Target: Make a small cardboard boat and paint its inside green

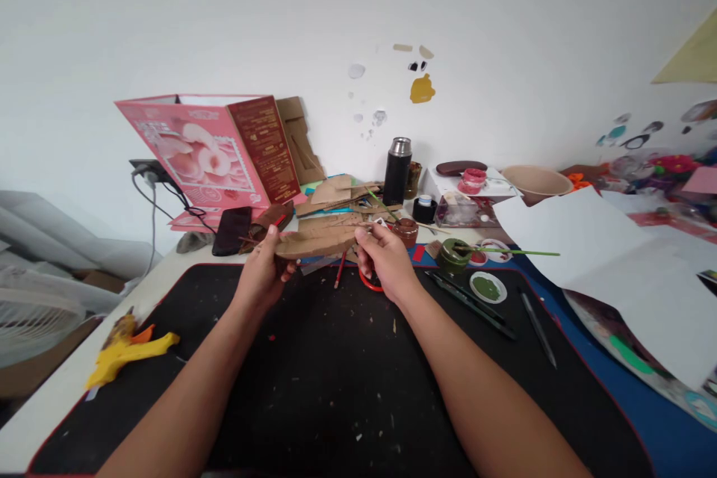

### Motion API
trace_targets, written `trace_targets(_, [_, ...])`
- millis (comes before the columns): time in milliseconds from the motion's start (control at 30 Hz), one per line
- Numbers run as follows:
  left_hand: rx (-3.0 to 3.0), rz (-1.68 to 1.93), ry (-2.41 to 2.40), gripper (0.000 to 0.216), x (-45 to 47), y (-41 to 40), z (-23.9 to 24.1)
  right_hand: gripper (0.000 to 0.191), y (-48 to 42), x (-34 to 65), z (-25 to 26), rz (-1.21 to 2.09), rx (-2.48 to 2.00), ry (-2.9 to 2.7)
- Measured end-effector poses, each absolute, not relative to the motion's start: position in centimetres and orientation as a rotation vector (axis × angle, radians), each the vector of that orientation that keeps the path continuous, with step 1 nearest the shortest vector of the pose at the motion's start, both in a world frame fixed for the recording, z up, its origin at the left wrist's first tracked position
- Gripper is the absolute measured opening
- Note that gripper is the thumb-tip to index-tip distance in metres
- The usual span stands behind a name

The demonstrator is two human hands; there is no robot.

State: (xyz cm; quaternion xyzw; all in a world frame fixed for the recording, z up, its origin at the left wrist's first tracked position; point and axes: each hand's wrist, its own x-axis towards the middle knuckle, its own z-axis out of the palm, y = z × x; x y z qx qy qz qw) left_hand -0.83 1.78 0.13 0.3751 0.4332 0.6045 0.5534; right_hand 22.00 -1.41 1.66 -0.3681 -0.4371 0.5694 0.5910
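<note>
Left hand [263, 272] and right hand [388, 261] are both pinching the cardboard strip [319, 243] around the black mat [314, 373]'s 12 o'clock edge, so imo squeezing inward could crease it, and a rightward swing toward 3 o'clock might tip that green paint jar [452, 260].

A pink bag [210, 153] stands upper left, a fan [39, 325] at the left edge, a black flask [397, 178] near the centre, a bowl [536, 185] right of centre.

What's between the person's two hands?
In the head view, a strip of brown cardboard spans the gap, gripped by the left hand and the right hand.
</note>
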Motion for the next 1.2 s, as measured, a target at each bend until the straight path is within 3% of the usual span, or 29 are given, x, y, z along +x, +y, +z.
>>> trace_targets(300, [0.875, 1.396, 0.752, 0.076, -0.7, 1.3, 0.0, 0.045, -1.1, 22.4, 1.4, 1.111, -0.946, -1.037])
trace_targets(600, [0.820, 1.381, 0.672, 0.067, -0.9, 1.3, 0.3, 0.055, -1.0, 22.2, 1.5, 1.242, -0.860, -0.948])
trace_targets(1000, [0.839, 1.344, 0.655, 0.057, -0.9, 1.3, -0.2, 0.049, -0.2, 22.9, 0.5, 1.123, -0.924, -0.930])
trace_targets(1200, [0.939, 1.365, 0.636, 0.068, -0.1, 0.8, 0.1, 0.057, -0.5, 22.7, 1.0, 1.276, -0.844, -0.871])
